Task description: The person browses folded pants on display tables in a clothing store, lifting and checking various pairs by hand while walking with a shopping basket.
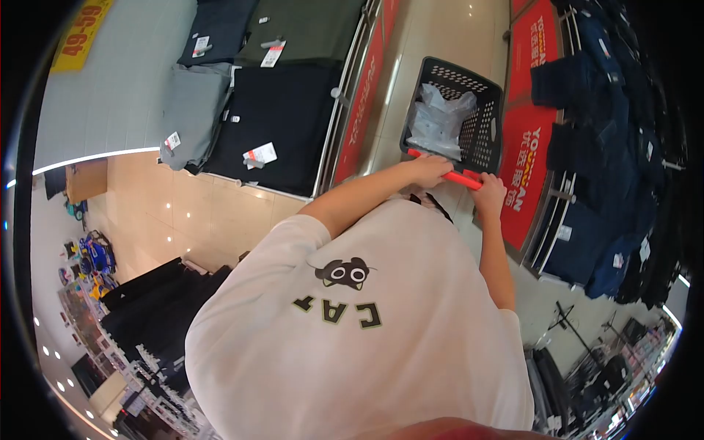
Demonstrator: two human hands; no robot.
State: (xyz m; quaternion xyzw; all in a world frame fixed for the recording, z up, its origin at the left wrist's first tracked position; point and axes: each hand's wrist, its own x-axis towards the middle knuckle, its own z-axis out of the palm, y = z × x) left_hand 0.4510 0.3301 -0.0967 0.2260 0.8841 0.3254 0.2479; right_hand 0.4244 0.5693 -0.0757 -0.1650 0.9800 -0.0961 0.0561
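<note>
A dark perforated shopping basket [480, 132] stands in front of me with a crumpled translucent plastic bag [438, 121] inside. Its red handle [462, 179] is on the side nearest my body. My left hand [431, 171] is closed around the handle toward its left part. At the right end of the same handle, my right hand [490, 196] has its fingers wrapped round it. What lies inside or under the plastic cannot be made out.
Folded trousers with tags [282, 125] lie on a display to the left, edged by a red panel [359, 103]. Dark jeans [587, 110] fill a rack with red signs [522, 176] at the right. A tiled aisle [455, 33] runs ahead between them.
</note>
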